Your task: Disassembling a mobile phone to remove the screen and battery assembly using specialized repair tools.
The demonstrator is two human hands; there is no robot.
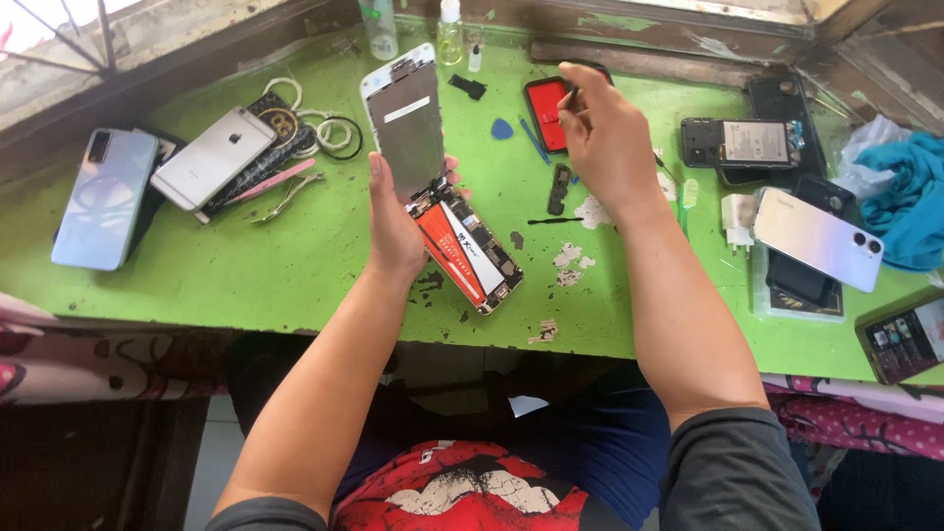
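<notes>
1. Far left edge of green worktop [246,275]: pale blue phone [103,197] face down; beside it silver phone [211,157] lying on a dark case, pink tweezers [270,182] just right of it.
2. Left hand [393,221]: wrapped around hinge end of opened phone [467,251], propping white screen panel [405,118] upright, apparently to keep the interior exposed.
3. Opened phone: lower body flat near front edge, red-and-white battery and boards visible; screen back grey metal.
4. Right hand [605,138]: fingers pinched narrow on a thin dark tool, possibly a screwdriver; hovering over red tray [546,98] at back edge.
5. Right edge: opened black phone [737,143], white phone [816,236], blue cloth [905,192].
</notes>
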